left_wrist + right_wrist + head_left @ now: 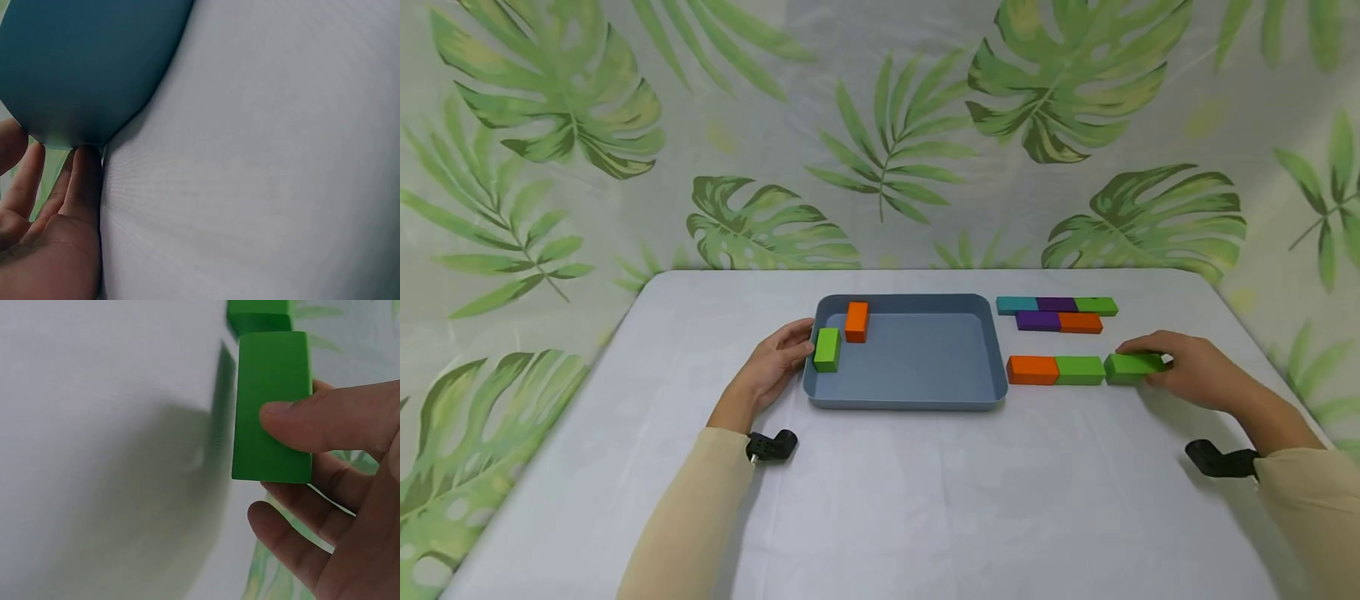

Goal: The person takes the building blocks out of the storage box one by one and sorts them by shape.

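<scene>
My right hand (1198, 371) pinches a green block (1133, 367) at the right end of the front row, thumb on its near face in the right wrist view. The held block (273, 406) looks slightly raised, with its shadow on the cloth beside it. To its left, another green block (1079, 371) stands against an orange block (1032, 370). My left hand (772, 364) touches the left side of the blue-grey tray (917, 400) with loosely extended fingers. Inside the tray, at its left, are a green block (827, 350) and an orange block (857, 322).
Behind the front row lie a teal block (1017, 306), a purple block (1056, 305) and a green block (1096, 306) in line. Before them, a second purple block (1037, 321) adjoins an orange block (1080, 323). White cloth (940, 500) covers the table; a leaf-patterned curtain (910, 242) hangs behind.
</scene>
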Motion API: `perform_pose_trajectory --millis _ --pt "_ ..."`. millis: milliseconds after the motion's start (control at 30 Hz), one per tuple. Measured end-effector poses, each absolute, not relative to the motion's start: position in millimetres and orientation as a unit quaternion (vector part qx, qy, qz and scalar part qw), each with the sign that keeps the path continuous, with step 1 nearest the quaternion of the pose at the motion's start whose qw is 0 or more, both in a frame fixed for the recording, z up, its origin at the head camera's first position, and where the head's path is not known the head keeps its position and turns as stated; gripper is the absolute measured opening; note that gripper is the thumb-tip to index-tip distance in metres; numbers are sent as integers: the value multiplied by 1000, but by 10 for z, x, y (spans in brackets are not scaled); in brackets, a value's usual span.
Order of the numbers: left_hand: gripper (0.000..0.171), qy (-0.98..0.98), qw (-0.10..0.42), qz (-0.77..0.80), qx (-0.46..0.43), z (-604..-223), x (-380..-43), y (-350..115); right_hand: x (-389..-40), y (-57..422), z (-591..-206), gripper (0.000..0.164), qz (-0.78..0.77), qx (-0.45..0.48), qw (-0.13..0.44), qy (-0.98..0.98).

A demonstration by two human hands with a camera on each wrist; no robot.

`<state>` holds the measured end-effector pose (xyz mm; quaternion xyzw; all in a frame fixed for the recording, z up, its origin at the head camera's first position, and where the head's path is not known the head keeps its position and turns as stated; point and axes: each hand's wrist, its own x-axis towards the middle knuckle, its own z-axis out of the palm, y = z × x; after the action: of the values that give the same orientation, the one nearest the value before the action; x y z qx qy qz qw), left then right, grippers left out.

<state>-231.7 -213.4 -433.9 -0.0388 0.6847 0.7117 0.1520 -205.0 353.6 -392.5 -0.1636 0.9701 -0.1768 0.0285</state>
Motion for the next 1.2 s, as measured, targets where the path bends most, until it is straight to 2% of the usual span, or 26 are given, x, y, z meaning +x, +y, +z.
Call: perform_pose_trajectory --millis 100,567,733,1000,1200 --pt "58 685 152 712 -42 -4339 -2321 -2125 -2034 3524 -3966 43 -182 -160 43 969" --pt "58 682 150 715 -34 -4306 -2339 -2071 -1995 3527 -3976 48 -197 -153 40 968" --pt "58 684 154 713 -31 -4320 -2340 -2069 -1997 3468 -3832 47 -198 -175 4 964" --pt "58 686 154 711 -31 -4337 -2313 -2126 -2080 2901 -3663 40 -223 -199 5 954" --pt "59 682 154 714 -29 -4340 -2302 -2136 -2200 2303 -3517 34 -252 -268 -5 930"
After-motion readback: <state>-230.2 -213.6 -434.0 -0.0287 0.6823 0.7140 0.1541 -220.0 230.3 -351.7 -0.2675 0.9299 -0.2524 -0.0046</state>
